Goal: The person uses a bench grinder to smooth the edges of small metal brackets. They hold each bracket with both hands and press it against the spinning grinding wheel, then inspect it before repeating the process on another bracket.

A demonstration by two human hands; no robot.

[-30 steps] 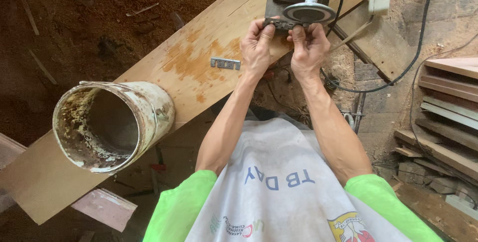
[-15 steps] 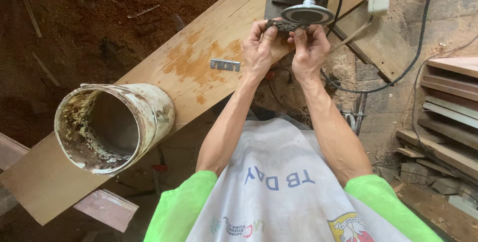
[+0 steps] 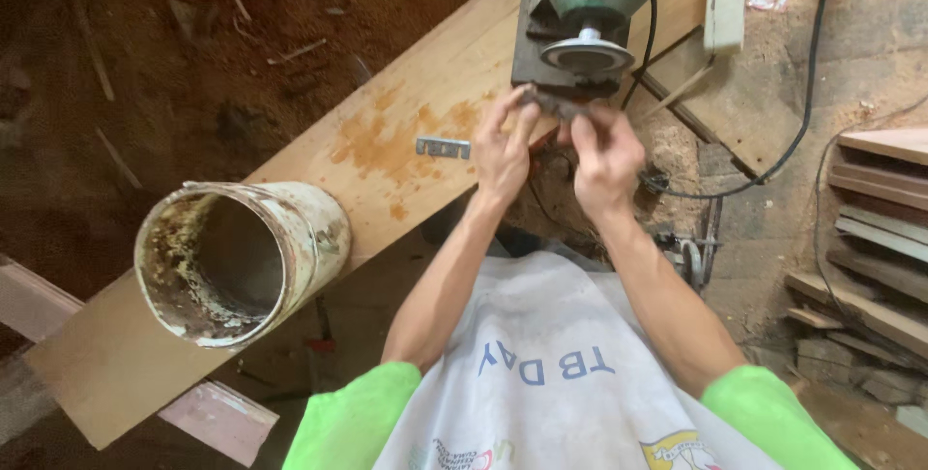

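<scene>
Lowered slightly from the grinder wheel (image 3: 587,52), both hands now pinch a thin blade (image 3: 553,102).
Dark, narrow metal strip, long axis level left-right just below the wheel; left hand (image 3: 503,146) and right hand (image 3: 606,151) fingers clamp its ends.

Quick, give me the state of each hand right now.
Left hand: closed on one end of a small dark metal strip.
Right hand: closed on its other end.
</scene>
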